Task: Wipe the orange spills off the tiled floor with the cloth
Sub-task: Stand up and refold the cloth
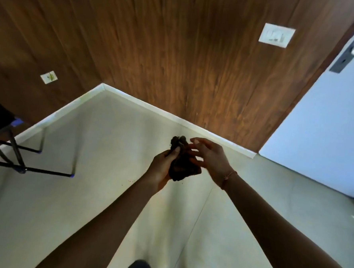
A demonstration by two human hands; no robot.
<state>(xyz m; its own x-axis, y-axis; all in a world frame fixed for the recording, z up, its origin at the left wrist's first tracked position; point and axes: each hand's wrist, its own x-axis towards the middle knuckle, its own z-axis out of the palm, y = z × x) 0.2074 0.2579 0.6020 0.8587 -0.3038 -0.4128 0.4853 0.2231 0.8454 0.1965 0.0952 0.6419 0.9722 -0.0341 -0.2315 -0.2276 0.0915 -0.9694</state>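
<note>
2 hands over pale tiled floor (85, 190): left hand (161, 168) grips dark cloth (182, 163), right hand (209, 158) open.

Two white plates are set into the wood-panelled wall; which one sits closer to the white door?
The larger switch plate, high on the right panel, sits closer to the white door. The smaller plate sits low on the left panel, past the corner.

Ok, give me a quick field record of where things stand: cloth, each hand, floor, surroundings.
cloth: dark cloth, bunched up, held above the floor
left hand: left hand gripping the cloth from the left side
right hand: right hand, fingers spread, touching the cloth's right side; blurred
floor: pale tiled floor; only tiny reddish specks visible below the hands
wiping: not under way
surroundings: wood-panelled wall, black folding stand at left, pale door at right
</note>
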